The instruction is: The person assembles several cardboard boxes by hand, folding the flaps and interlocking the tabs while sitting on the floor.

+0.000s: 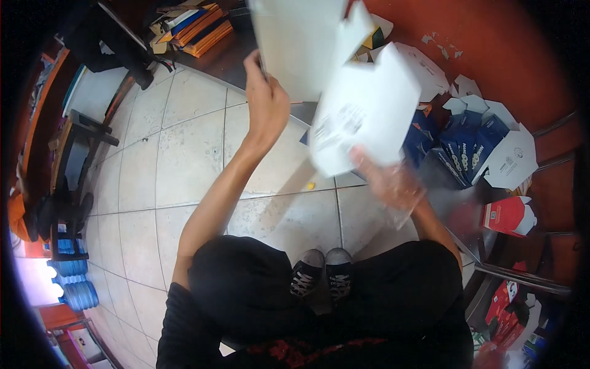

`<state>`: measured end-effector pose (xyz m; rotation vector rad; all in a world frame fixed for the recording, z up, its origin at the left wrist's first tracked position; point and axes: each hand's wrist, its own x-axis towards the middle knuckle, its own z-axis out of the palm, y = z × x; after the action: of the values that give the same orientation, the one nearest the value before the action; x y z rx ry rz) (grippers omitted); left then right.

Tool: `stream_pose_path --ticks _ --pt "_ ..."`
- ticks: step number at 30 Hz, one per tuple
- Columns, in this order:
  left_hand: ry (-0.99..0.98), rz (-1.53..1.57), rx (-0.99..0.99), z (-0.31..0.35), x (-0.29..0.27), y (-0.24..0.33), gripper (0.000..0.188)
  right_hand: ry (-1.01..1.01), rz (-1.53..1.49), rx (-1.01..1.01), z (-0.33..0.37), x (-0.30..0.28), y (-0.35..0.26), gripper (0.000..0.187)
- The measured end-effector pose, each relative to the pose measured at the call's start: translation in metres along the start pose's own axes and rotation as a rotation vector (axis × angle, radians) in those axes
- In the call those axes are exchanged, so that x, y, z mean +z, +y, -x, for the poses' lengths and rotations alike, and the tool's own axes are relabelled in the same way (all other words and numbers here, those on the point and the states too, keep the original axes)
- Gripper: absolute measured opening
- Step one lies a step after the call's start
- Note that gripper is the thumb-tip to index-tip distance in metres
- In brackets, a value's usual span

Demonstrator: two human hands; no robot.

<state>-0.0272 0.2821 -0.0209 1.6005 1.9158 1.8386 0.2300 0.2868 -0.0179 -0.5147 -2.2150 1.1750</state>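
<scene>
With its fingers at the left edge of a tall white cardboard piece (295, 49), my left hand (267, 101) is closed on it. The top of that piece runs out of view. My right hand (390, 181) grips the lower end of a white food carton (369, 111) with grey print, its thumb on the face. Clear plastic, like a thin glove, shows around this hand. The carton is smeared by motion and overlaps the tall piece. Whether the two are joined, I cannot tell. Both are held over the tiled floor, in front of my knees.
On the dark bench at right stand nested blue-and-white cartons (470, 141) and a red carton (509, 216). More red cartons (507, 313) lie lower right. Flat orange-edged cardboard (206, 34) is stacked at the back left. Blue water jugs (77, 286) stand far left.
</scene>
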Motion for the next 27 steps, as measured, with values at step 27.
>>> stream_pose_path --ticks 27 --pt "-0.355 0.289 -0.643 0.066 0.016 -0.083 0.084 -0.176 0.987 -0.252 0.036 0.032 0.149 0.05"
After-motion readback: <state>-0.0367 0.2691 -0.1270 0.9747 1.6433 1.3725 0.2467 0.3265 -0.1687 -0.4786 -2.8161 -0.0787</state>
